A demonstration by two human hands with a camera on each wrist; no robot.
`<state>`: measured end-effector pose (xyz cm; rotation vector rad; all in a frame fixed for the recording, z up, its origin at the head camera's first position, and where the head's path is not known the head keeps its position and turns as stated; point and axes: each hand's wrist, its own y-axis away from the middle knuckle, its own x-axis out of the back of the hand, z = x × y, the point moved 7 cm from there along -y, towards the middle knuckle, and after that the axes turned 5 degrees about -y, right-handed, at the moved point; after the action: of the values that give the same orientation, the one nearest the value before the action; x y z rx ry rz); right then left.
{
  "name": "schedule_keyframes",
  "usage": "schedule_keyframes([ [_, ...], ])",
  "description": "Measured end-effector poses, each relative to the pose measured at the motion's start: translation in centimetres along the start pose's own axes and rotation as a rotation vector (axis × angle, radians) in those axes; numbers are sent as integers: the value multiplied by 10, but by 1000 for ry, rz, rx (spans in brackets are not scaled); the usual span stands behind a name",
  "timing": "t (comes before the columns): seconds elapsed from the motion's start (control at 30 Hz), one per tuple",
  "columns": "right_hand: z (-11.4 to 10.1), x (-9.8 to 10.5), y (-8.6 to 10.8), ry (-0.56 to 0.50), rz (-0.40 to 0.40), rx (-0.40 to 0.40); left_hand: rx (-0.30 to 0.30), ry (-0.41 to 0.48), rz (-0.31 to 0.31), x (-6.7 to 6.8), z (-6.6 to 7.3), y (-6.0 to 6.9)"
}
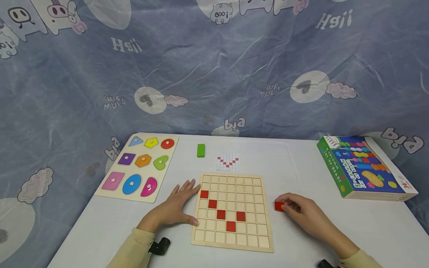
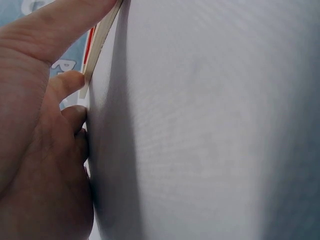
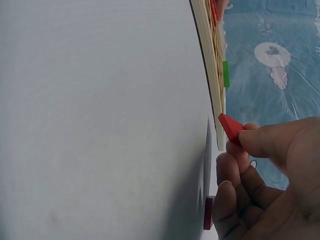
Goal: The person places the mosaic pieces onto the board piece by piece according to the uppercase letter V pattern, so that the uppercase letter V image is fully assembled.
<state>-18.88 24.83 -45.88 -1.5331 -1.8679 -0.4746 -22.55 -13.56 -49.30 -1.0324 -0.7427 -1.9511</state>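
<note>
A wooden grid board (image 1: 231, 243) lies flat on the table, with several red square tiles set in its cells in a V-like diagonal. Along its left edge rests my left hand (image 1: 174, 208), fingers spread, with thumb and index finger touching the rim. Between thumb and index finger my right hand (image 1: 301, 212) pinches a red tile (image 3: 231, 129) just right of the board. Below its other fingers, a dark red piece (image 3: 208, 212) shows on the table in the right wrist view. Behind the board lies a small pattern card (image 1: 228, 161) with a red zigzag of squares.
A green block (image 1: 200, 150) lies left of the card. To the left is a shape-puzzle board (image 1: 137, 167) with colored knobbed pieces. A boxed game (image 1: 368, 169) stands at the back right. Patterned blue cloth (image 1: 214, 74) hangs behind the table.
</note>
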Motion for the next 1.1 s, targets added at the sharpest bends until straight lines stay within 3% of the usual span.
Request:
schedule_keyframes([
  [1.1,-36,-35,-19,-89,-55,87,1,-3,5,-1,-2,-1],
])
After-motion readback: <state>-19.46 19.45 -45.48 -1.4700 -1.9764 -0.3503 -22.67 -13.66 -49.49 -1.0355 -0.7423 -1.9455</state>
